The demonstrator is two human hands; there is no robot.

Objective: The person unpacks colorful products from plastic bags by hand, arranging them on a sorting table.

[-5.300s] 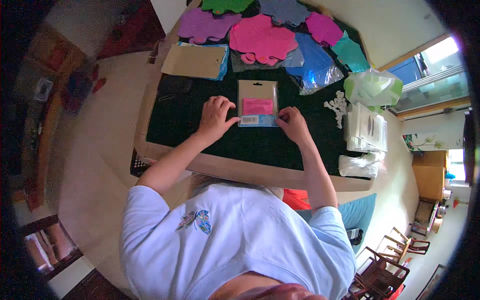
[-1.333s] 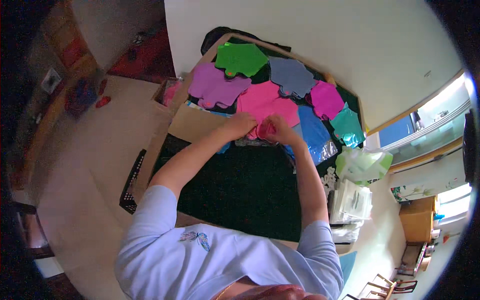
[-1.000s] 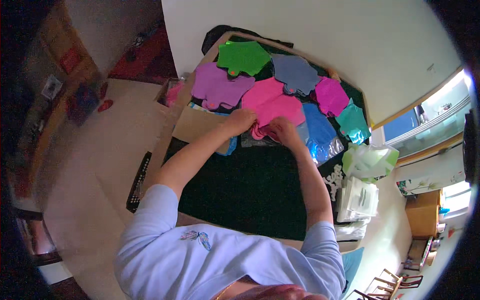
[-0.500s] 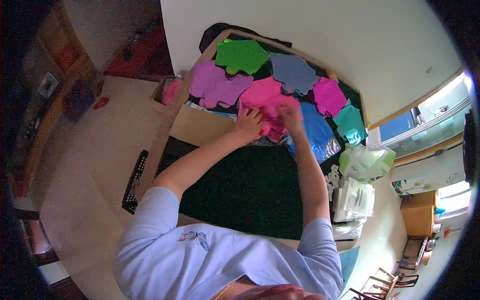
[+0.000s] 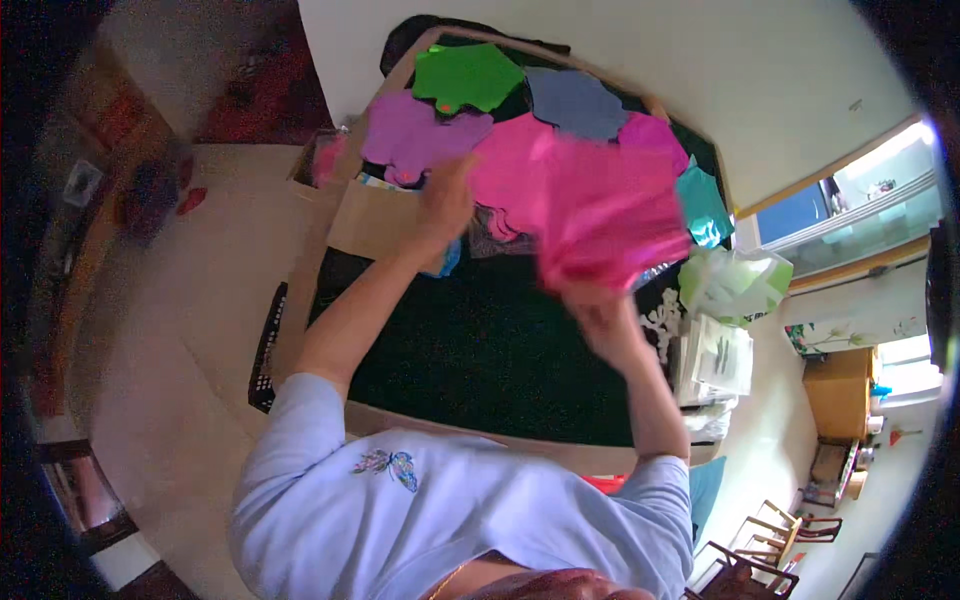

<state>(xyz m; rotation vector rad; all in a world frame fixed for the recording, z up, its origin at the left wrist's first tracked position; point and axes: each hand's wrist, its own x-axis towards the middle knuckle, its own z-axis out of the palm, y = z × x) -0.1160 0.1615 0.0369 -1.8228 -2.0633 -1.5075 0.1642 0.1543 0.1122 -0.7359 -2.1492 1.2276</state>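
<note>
My right hand (image 5: 603,322) is closed on the lower edge of a bright pink piece of cloth (image 5: 610,215), which looks like a thin garment. The cloth is spread in the air and blurred by motion, and it hides most of what lies behind it. A pile of the same pink pieces (image 5: 505,165) lies on the dark table just left of it. My left hand (image 5: 447,205) hovers by that pile's left edge, beside a purple pile (image 5: 420,140). Motion smears its fingers, and I cannot tell whether they hold anything. Below that hand shows a small blue thing (image 5: 447,260).
Green (image 5: 468,78), grey-blue (image 5: 575,103), magenta (image 5: 652,142) and teal (image 5: 705,205) cloth piles lie around the far side. A cardboard sheet (image 5: 375,220) lies at left. White-and-green plastic bags (image 5: 735,285) and flat white packs (image 5: 722,358) stand at the right edge.
My right hand has moved right and nearer to me, drawing one pink piece off the pile. My left hand has shifted left, off the pink pile. The view has tilted slightly.
</note>
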